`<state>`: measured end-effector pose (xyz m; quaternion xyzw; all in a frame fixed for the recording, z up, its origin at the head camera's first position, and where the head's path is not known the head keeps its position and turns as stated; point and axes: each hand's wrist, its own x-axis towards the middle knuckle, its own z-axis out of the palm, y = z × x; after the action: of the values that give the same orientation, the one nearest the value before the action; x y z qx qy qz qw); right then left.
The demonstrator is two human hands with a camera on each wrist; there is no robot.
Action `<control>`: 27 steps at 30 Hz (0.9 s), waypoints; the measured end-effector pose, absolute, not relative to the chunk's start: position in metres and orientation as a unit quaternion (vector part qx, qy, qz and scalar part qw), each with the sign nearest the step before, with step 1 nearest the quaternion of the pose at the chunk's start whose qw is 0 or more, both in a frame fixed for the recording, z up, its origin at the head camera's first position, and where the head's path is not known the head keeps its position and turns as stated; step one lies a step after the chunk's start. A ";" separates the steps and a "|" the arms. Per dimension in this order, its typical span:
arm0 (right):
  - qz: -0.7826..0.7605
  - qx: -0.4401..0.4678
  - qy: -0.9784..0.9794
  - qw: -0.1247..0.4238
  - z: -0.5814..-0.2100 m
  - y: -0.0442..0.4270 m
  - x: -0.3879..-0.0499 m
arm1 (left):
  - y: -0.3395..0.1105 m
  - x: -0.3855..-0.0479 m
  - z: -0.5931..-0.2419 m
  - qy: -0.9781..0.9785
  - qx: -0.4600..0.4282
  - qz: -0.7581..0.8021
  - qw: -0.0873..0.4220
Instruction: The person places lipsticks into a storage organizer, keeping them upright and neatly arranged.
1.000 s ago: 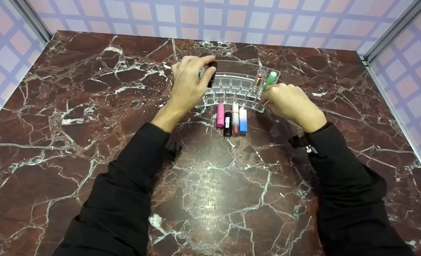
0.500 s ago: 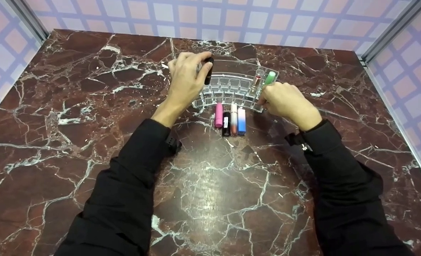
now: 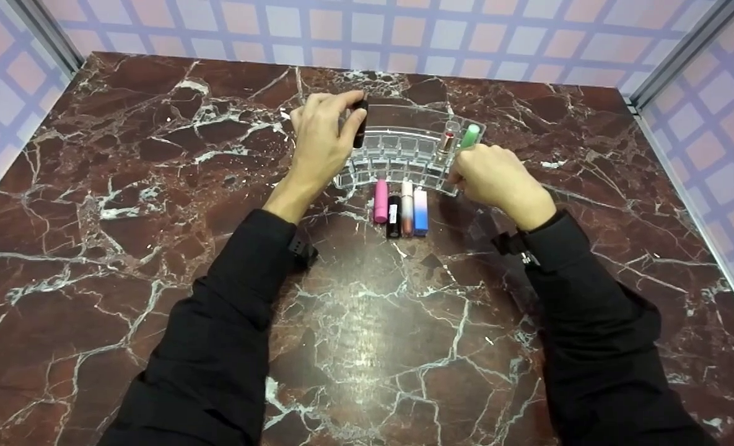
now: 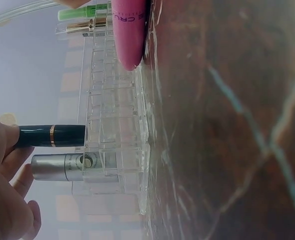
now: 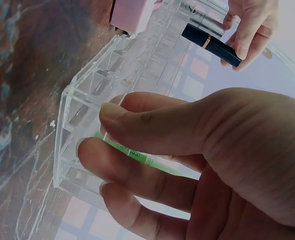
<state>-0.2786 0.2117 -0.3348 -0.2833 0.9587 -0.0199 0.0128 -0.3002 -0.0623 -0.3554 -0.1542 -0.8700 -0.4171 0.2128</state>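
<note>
My left hand [image 3: 323, 133] pinches a black tube with a gold band [image 3: 360, 124], upright at the left part of the clear tiered organizer [image 3: 404, 131]. In the left wrist view, the black tube [image 4: 52, 135] is beside a silver tube [image 4: 50, 167] that stands in a slot. My right hand [image 3: 503, 183] grips the organizer's right end; in the right wrist view its thumb and fingers are around the clear wall [image 5: 62, 130], near a green tube [image 5: 132, 152]. A lipstick with a clear cap [image 3: 447, 141] stands left of the green tube.
In front of the organizer, a pink tube [image 3: 381, 201], a black tube with a white label [image 3: 394, 217], a white and reddish-brown tube [image 3: 407, 210] and a white-blue box [image 3: 420, 214] lie side by side on the marbled table [image 3: 367, 347]. Checked walls surround the table.
The left hand, still holding the black tube, has shifted slightly left in the head view. The right hand stays at the organizer's right end, and the items in front stay put.
</note>
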 end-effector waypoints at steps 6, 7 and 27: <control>-0.021 -0.291 0.957 0.007 -0.336 0.211 -0.278 | -0.065 -0.300 -0.356 -0.870 -0.152 -0.419 0.210; -0.021 -0.291 0.956 0.006 -0.336 0.212 -0.278 | -0.065 -0.300 -0.356 -0.871 -0.151 -0.418 0.208; -0.031 -0.309 0.951 -0.008 -0.338 0.212 -0.278 | -0.069 -0.300 -0.357 -0.898 -0.136 -0.392 0.150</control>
<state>-0.2776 0.2124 -0.3376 -0.3086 0.9506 -0.0310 -0.0080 -0.3000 -0.0695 -0.3568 -0.1357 -0.8976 -0.3916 0.1501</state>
